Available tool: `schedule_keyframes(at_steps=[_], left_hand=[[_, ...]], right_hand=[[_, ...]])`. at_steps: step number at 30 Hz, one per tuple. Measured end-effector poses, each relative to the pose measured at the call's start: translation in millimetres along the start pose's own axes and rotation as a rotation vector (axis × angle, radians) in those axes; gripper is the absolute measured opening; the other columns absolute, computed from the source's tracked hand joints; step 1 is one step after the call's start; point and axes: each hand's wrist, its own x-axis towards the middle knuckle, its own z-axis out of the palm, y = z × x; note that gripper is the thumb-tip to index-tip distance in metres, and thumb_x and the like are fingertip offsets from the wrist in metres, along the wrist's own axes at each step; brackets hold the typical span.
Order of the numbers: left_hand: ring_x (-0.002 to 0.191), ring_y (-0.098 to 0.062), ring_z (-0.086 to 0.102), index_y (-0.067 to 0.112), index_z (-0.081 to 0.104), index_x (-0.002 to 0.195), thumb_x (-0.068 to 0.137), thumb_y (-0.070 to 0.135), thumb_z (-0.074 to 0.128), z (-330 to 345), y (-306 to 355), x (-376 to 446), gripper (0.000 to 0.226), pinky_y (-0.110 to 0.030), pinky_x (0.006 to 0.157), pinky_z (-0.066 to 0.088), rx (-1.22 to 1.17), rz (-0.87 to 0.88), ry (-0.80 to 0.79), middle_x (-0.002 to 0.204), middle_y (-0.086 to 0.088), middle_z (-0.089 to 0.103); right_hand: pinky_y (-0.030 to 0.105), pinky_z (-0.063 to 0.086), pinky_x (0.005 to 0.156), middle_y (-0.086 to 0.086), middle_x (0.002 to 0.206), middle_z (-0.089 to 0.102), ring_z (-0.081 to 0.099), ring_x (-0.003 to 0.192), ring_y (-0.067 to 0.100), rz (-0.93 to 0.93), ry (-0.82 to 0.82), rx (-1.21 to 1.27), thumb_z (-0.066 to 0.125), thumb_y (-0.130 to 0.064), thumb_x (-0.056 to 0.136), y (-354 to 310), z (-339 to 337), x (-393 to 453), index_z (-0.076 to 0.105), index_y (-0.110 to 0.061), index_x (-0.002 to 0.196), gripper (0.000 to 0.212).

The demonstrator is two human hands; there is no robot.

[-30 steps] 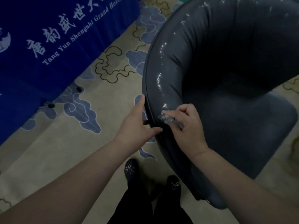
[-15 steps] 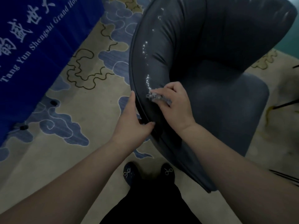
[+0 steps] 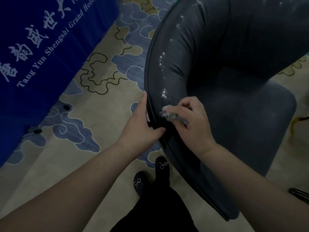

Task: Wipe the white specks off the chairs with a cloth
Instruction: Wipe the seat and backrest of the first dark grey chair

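A dark grey tub chair [image 3: 234,101] fills the right half of the view. A line of white specks [image 3: 163,74] runs down the top of its curved left arm. My right hand [image 3: 192,124] is closed on a small grey cloth [image 3: 173,116] and presses it on the arm just below the lowest specks; white bits cling to the cloth's front edge. My left hand [image 3: 142,124] grips the chair's outer rim beside it, thumb over the edge and fingers behind it.
A blue cloth banner [image 3: 41,52] with white lettering hangs at the left, with small black feet on the floor under it. Patterned beige and blue carpet [image 3: 103,81] lies between it and the chair. My black shoes [image 3: 150,174] stand near the chair's base.
The view has shifted a little. My right hand stays on the arm with the cloth, close under the lowest specks. My left hand keeps its grip on the rim.
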Motion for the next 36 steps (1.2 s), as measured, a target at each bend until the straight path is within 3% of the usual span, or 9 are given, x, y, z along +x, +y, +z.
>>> schedule_keyframes(at_steps=[3, 8, 11, 15, 18, 22, 28, 32, 36], left_hand=[[0.088, 0.007, 0.064, 0.068, 0.024, 0.124, 0.073, 0.015, 0.075, -0.4, 2.0, 3.5, 0.089, -0.01, 0.07, 0.051, -0.021, 0.014, -0.006, 0.108, 0.046, 0.051], [0.101, 0.008, 0.06, 0.041, 0.016, 0.149, 0.073, 0.011, 0.078, 0.3, -2.7, 4.3, 0.103, -0.012, 0.077, 0.051, -0.091, -0.029, -0.008, 0.113, 0.051, 0.045], [0.099, 0.005, 0.063, 0.051, 0.028, 0.14, 0.073, 0.014, 0.077, -3.7, 1.0, 8.8, 0.091, -0.017, 0.079, 0.054, -0.106, -0.003, 0.017, 0.118, 0.043, 0.05], [0.094, 0.017, 0.057, 0.061, 0.022, 0.131, 0.073, 0.015, 0.079, -10.6, -1.4, 21.5, 0.094, -0.004, 0.07, 0.046, -0.087, -0.018, 0.032, 0.109, 0.058, 0.039], [0.089, 0.025, 0.053, 0.049, 0.013, 0.146, 0.072, 0.019, 0.081, -16.4, -2.7, 28.5, 0.105, -0.001, 0.063, 0.043, -0.094, -0.073, 0.029, 0.1, 0.067, 0.03], [0.088, 0.022, 0.056, 0.079, 0.03, 0.11, 0.074, 0.013, 0.077, -22.8, 8.2, 34.2, 0.088, 0.0, 0.063, 0.043, -0.04, -0.004, 0.017, 0.101, 0.058, 0.044], [0.089, 0.023, 0.055, 0.084, 0.031, 0.099, 0.072, 0.015, 0.078, -24.3, 14.2, 37.3, 0.088, 0.001, 0.063, 0.042, -0.004, -0.005, 0.019, 0.099, 0.059, 0.043], [0.091, 0.014, 0.06, 0.078, 0.035, 0.108, 0.075, 0.016, 0.075, -28.5, 12.8, 45.3, 0.08, -0.003, 0.067, 0.046, -0.023, 0.0, 0.013, 0.106, 0.052, 0.049], [0.093, 0.014, 0.058, 0.063, 0.031, 0.13, 0.071, 0.015, 0.078, -36.1, 9.0, 60.8, 0.089, -0.004, 0.07, 0.046, -0.005, -0.027, -0.021, 0.102, 0.055, 0.046]], right_hand=[[0.032, 0.046, 0.079, 0.005, 0.093, 0.049, 0.051, 0.087, 0.024, -0.015, -0.031, -0.004, 0.071, -0.009, 0.08, -1.1, -0.2, 19.1, 0.075, -0.019, 0.102, 0.025], [0.026, 0.043, 0.08, 0.007, 0.092, 0.049, 0.05, 0.088, 0.024, -0.054, -0.042, -0.034, 0.072, -0.009, 0.08, -0.8, 4.9, 50.7, 0.075, -0.019, 0.101, 0.024], [0.027, 0.041, 0.077, 0.007, 0.091, 0.051, 0.049, 0.085, 0.024, -0.098, -0.079, -0.05, 0.071, -0.007, 0.08, -2.7, -0.9, 25.4, 0.076, -0.019, 0.099, 0.023], [0.029, 0.042, 0.078, 0.011, 0.09, 0.053, 0.05, 0.084, 0.027, -0.115, -0.069, -0.084, 0.072, -0.005, 0.079, -3.1, 6.4, 62.6, 0.077, -0.017, 0.096, 0.022], [0.026, 0.039, 0.079, 0.009, 0.091, 0.052, 0.049, 0.086, 0.026, -0.108, -0.051, -0.082, 0.072, -0.009, 0.08, -0.2, 10.1, 73.9, 0.076, -0.019, 0.097, 0.02], [0.032, 0.042, 0.074, 0.007, 0.092, 0.053, 0.047, 0.084, 0.024, -0.146, -0.091, -0.051, 0.065, -0.013, 0.083, -1.7, 5.9, 45.7, 0.076, -0.02, 0.098, 0.019], [0.038, 0.045, 0.074, 0.011, 0.092, 0.054, 0.048, 0.085, 0.028, -0.117, -0.024, -0.113, 0.068, -0.011, 0.082, 1.2, 14.7, 92.3, 0.076, -0.018, 0.095, 0.017], [0.03, 0.042, 0.076, 0.007, 0.092, 0.053, 0.046, 0.086, 0.024, -0.081, -0.041, -0.107, 0.073, -0.007, 0.08, -0.9, 11.6, 65.0, 0.075, -0.022, 0.099, 0.024], [0.023, 0.035, 0.079, 0.009, 0.093, 0.052, 0.048, 0.087, 0.027, -0.05, -0.011, -0.142, 0.068, -0.014, 0.083, 1.8, 15.2, 105.9, 0.076, -0.02, 0.098, 0.018]])
